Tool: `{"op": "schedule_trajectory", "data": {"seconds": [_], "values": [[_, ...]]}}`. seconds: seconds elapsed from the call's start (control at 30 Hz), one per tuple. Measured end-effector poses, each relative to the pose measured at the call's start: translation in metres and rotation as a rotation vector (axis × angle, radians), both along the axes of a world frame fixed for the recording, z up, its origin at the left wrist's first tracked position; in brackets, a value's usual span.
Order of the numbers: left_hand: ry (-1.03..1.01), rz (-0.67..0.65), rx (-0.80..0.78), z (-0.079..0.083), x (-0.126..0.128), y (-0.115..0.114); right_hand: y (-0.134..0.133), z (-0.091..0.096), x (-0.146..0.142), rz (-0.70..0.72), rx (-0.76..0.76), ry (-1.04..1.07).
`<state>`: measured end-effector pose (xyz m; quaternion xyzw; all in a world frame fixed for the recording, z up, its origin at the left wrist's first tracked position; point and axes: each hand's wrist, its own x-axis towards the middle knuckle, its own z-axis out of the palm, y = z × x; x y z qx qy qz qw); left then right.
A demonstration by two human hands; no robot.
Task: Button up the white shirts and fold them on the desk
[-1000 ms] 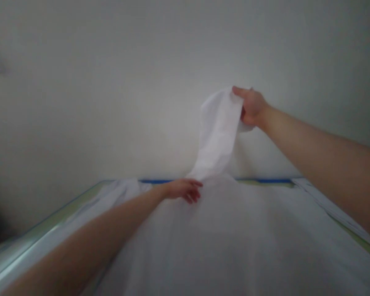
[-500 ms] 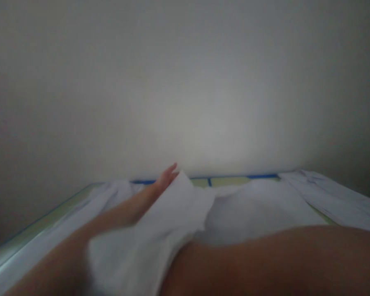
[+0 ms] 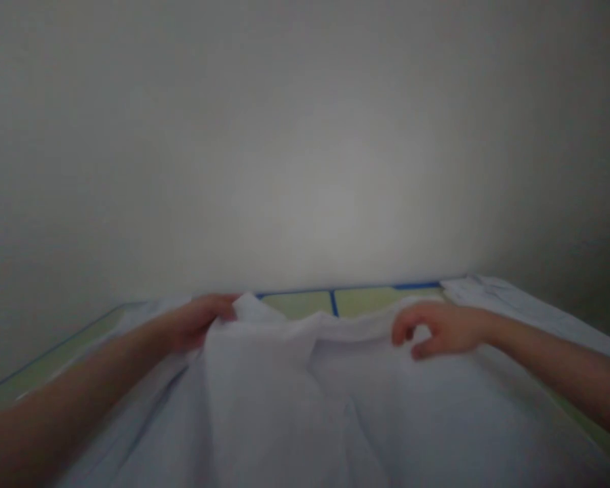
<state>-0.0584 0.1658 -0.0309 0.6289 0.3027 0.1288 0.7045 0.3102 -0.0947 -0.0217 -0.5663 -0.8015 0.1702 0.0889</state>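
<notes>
White garment (image 3: 285, 400), lower centre. Left hand (image 3: 200, 322), centre left: fingers closed on its upper edge. Right hand (image 3: 437, 329), centre right: fingers curled, thumb apart, gripping nothing.

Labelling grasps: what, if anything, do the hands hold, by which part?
Left hand holds the white cloth near its far-left corner; right hand is at its far edge, hold unclear.
</notes>
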Motion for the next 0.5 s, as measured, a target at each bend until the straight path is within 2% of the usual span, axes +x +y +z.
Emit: {"op": "schedule_trajectory", "data": {"seconds": [0.07,0.13,0.2,0.27,0.33,0.4,0.5], "values": [[0.018,-0.029,-0.026,0.013,0.001,-0.002,0.032,-0.009,0.07,-0.196,0.188,-0.094],[0.045,-0.038,-0.042,0.021,0.009,-0.006,0.064,-0.033,0.127,-0.209,0.244,-0.184],[0.078,-0.035,-0.049,0.022,0.017,-0.01,0.088,-0.062,0.163,-0.223,0.215,-0.231],[0.119,-0.04,-0.045,0.017,0.021,-0.013,0.1,-0.086,0.175,-0.214,0.14,-0.248],[0.163,-0.071,-0.042,0.008,0.02,-0.013,0.103,-0.096,0.173,-0.199,0.062,-0.252],[0.216,-0.121,-0.043,-0.001,0.017,-0.009,0.098,-0.09,0.166,-0.217,0.029,-0.261],[0.273,-0.183,-0.018,-0.005,0.012,-0.004,0.079,-0.057,0.16,-0.305,0.103,-0.303]]}}
